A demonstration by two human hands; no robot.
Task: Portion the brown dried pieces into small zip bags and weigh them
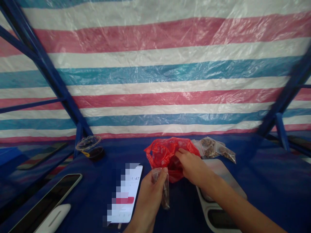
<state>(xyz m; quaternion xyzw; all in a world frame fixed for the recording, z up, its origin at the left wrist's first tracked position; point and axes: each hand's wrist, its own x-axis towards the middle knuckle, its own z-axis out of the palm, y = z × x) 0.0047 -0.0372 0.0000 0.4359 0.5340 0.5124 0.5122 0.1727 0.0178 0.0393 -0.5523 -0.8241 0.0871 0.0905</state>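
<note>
My left hand (148,193) is closed on a small clear plastic bag (166,193) with brown contents, its thumb pressed on the top end. Just beyond it lies a crumpled red plastic bag (159,152), its mouth facing me. At that mouth, my right hand (192,165) has curled fingers against the red plastic; some fingertips are hidden inside. Under my right forearm sits a kitchen scale (220,170) with a pale platform and a dark display. Small clear bags of brown pieces (209,146) lie behind the scale.
A lit phone (130,197) lies left of my left hand. Farther left are a dark-screened phone (48,202) and a white oblong case (57,216). A clear cup (96,152) with dark contents stands at the back left. Blue metal bars (55,84) flank the striped sheet behind the table.
</note>
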